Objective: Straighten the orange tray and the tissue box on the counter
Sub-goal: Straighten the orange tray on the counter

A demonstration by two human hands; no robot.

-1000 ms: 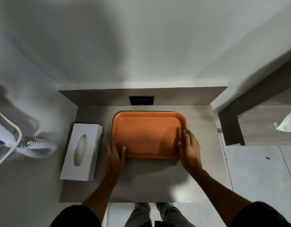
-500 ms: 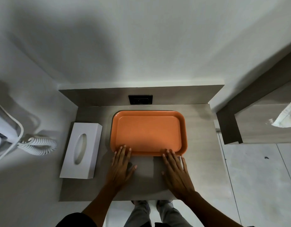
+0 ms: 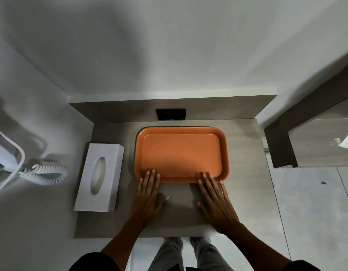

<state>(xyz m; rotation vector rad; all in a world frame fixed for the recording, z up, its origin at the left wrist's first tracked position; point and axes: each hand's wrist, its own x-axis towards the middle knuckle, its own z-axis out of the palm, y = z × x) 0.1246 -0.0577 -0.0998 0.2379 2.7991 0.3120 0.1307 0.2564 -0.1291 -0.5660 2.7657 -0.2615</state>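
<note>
Orange tray: smooth, matte-looking, rectangular with rounded corners and a raised rim; it lies flat at the middle back of the counter, its long edges roughly parallel to the back panel.
Tissue box: white, long rectangular block with an oval slot in its top; it sits left of the tray, apart from it, slightly angled, its left side overhanging the counter's left edge.
Counter: pale grey surface with a faint wood-grain streak, square-edged.
Left hand: palm down on the counter, fingers spread and straight, tips resting on the tray's near rim at its left corner; nothing gripped.
Right hand: flat and splayed likewise, fingertips on the near rim toward the right corner; nothing gripped.
Wall socket: dark rectangular plate in the back panel behind the tray.
Coiled cord: white, ribbed spiral at far left.
Writing: none can be read on any item.
</note>
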